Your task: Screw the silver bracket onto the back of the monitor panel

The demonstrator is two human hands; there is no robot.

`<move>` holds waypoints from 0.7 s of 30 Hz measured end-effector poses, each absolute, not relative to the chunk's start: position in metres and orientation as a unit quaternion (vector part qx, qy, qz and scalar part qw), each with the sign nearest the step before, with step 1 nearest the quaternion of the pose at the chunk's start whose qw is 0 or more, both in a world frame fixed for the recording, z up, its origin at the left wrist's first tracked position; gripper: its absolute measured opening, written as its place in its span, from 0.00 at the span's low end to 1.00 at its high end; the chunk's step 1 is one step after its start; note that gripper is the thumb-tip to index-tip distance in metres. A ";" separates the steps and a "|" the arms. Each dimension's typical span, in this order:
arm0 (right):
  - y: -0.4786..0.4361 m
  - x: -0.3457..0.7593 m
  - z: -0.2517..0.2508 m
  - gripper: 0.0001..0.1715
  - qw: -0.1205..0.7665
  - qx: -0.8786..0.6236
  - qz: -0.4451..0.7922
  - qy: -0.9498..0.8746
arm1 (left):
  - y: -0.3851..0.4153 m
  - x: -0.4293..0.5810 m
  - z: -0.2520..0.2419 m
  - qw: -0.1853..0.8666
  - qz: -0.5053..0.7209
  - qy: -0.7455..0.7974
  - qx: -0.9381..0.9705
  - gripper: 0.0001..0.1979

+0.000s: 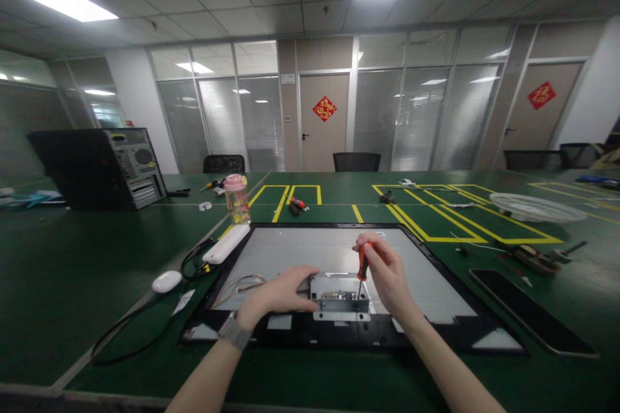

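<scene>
Upright in the right hand (387,274) — fingers closed round it — a screwdriver (362,268) meets a metal bracket (340,297). Left hand (283,292) rests flat beside that bracket — on a face-down monitor (436,290) lying on the green table (72,284).

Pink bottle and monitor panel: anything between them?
Head view: a white oblong device lies between the pink bottle and the monitor panel, its near end overlapping the panel's corner.

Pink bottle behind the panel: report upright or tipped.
Upright. The pink bottle stands on its base on the green table, lid on top.
</scene>
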State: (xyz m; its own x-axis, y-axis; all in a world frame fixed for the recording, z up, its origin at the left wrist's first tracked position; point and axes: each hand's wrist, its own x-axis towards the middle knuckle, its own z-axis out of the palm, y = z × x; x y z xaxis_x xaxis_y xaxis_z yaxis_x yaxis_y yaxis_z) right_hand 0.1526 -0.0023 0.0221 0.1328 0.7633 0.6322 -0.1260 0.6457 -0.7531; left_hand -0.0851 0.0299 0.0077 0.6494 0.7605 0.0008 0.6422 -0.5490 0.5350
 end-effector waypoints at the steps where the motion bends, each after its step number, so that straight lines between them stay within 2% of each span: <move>1: -0.002 0.154 0.022 0.09 0.697 -0.282 0.317 -0.578 | 0.030 -0.085 0.008 0.252 0.115 0.403 0.872 0.39; 9: -0.007 0.156 0.031 0.15 0.660 -0.311 0.285 -0.622 | 0.026 -0.085 0.013 0.257 0.107 0.407 0.870 0.39; 17: -0.005 0.154 0.029 0.06 0.670 -0.391 0.035 -0.630 | 0.029 -0.085 0.010 0.253 0.113 0.402 0.872 0.38; 21: -0.008 0.153 0.026 0.11 0.661 -0.363 0.089 -0.651 | 0.031 -0.086 0.007 0.256 0.117 0.393 0.875 0.38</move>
